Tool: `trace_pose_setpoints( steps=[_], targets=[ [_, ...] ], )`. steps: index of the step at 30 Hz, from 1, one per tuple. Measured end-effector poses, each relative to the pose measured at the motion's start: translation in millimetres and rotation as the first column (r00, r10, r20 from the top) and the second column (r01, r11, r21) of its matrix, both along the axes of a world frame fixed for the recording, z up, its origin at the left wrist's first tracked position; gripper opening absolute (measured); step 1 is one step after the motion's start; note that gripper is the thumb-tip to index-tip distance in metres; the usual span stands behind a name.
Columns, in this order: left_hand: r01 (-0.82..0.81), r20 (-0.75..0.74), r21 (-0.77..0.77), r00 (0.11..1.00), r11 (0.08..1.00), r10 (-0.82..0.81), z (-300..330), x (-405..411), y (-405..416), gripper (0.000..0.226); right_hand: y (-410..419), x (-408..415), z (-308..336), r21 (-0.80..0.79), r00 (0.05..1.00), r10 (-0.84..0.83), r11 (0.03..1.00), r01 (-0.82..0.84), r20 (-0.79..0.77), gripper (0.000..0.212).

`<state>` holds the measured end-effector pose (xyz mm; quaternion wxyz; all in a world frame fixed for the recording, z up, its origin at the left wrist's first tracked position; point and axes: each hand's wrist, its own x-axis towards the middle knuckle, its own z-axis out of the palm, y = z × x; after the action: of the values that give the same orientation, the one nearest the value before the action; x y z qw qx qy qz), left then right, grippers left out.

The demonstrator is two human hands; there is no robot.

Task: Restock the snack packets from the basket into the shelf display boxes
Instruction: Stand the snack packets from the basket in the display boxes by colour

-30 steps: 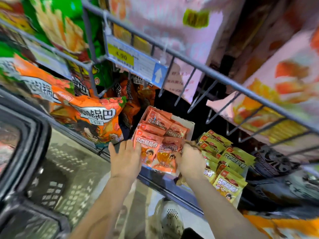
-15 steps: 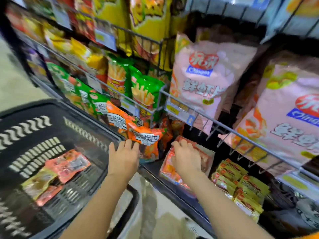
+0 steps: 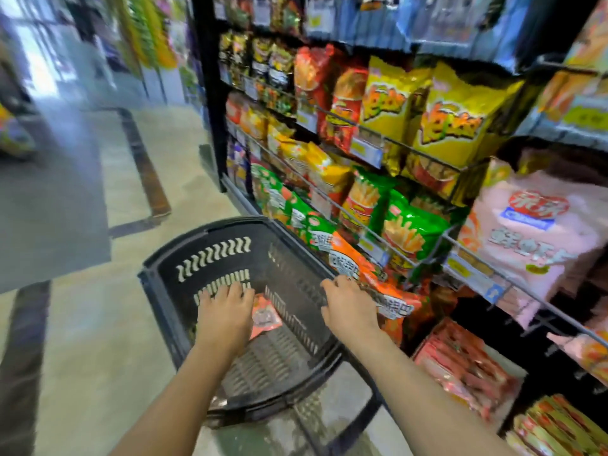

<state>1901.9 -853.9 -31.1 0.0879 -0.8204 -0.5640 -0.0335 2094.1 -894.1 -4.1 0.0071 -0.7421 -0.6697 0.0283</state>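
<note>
The left hand (image 3: 227,315) reaches with straight, empty fingers into the basket (image 3: 158,274) beside a red packet (image 3: 265,315), the right hand (image 3: 348,306) hovers loosely open, holding nothing, and the red display box (image 3: 467,366) looks nearly full, so probably little remains.

My left hand (image 3: 227,312) and right hand (image 3: 350,309) are bare: no gloves, no rings that I can make out through blur. Forearms bare, no sleeves or watch in view.

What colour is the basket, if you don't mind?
Black basket, seen in the head view.
</note>
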Motion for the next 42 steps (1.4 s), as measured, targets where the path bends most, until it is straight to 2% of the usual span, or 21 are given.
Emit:
trace_pose_setpoints(
  steps=[3,4,7,22,28,32,36,42],
  targets=[
    [-0.088,-0.091,-0.108,0.993,0.990,0.078,7.5,-21.8,2.0,0.040,13.6,-24.2,-4.2,-0.033,0.999,0.053,0.998,-0.053,0.000,0.042],
    [-0.113,-0.105,-0.076,0.989,0.991,0.105,2.7,-28.4,6.1,0.040,18.2,-30.0,-6.7,-0.043,0.998,0.067,0.997,-0.067,-0.001,0.041],
    [-0.147,-0.107,-0.070,0.984,0.987,0.139,-5.8,-41.7,13.7,0.039,33.5,-40.9,-16.2,-0.073,0.995,0.098,0.993,-0.098,-0.001,0.041],
    [-0.274,-0.165,-0.348,0.959,0.897,0.229,-99.0,-31.6,102.4,0.043,150.3,-38.5,-109.2,-0.285,0.972,0.234,0.932,-0.225,-0.002,0.041],
    [-0.370,-0.246,-0.445,0.926,0.816,0.285,-173.8,-24.4,144.1,0.057,210.1,-33.1,-184.9,-0.364,0.957,0.282,0.887,-0.284,-0.061,0.050],
    [-0.417,-0.332,-0.510,0.902,0.753,0.275,-219.5,-18.4,158.2,0.054,238.5,-31.2,-236.3,-0.399,0.955,0.283,0.869,-0.293,-0.084,0.045],
    [-0.433,-0.325,-0.607,0.901,0.666,0.289,-265.6,-13.9,161.7,0.046,259.0,-31.4,-280.8,-0.441,0.956,0.271,0.849,-0.291,-0.110,0.050],
    [-0.446,-0.310,-0.685,0.894,0.576,0.324,-316.6,-11.5,154.6,0.050,270.3,-36.1,-327.6,-0.426,0.943,0.295,0.842,-0.331,-0.151,0.047]
  ],
)
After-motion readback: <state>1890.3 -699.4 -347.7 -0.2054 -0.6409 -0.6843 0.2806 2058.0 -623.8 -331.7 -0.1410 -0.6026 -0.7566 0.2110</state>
